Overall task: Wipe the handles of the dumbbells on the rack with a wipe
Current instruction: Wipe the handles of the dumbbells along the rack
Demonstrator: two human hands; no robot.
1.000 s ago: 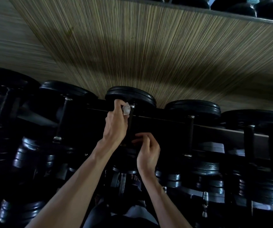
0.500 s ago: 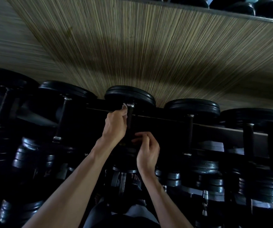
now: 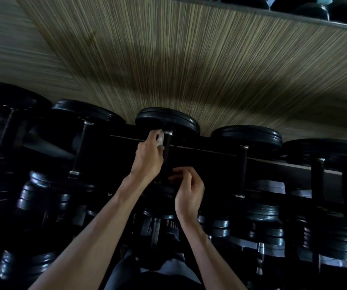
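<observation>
Currently mid-wipe on the centre dumbbell's handle [image 3: 167,152], top row of the rack [image 3: 210,152]. Left hand [image 3: 148,159] is closed around the wipe [image 3: 160,140], pressing it against the left side of that handle, right up by the far plate [image 3: 167,120]. Right hand [image 3: 189,190] sits at the near end of the same handle, fingers curled; can't tell whether it grips the bar or just steadies it.

Judgement: far end is covered, so the next move is dragging the wipe down the handle toward the right hand, which has to clear out of the way. After that, the neighbouring handle [image 3: 243,170] right of centre.

Around: another dumbbell handle [image 3: 81,149] left of centre, smaller dumbbells [image 3: 254,214] on the tier below centre, wood-grain floor [image 3: 189,65] beyond. Dark frame, detail is poor.
</observation>
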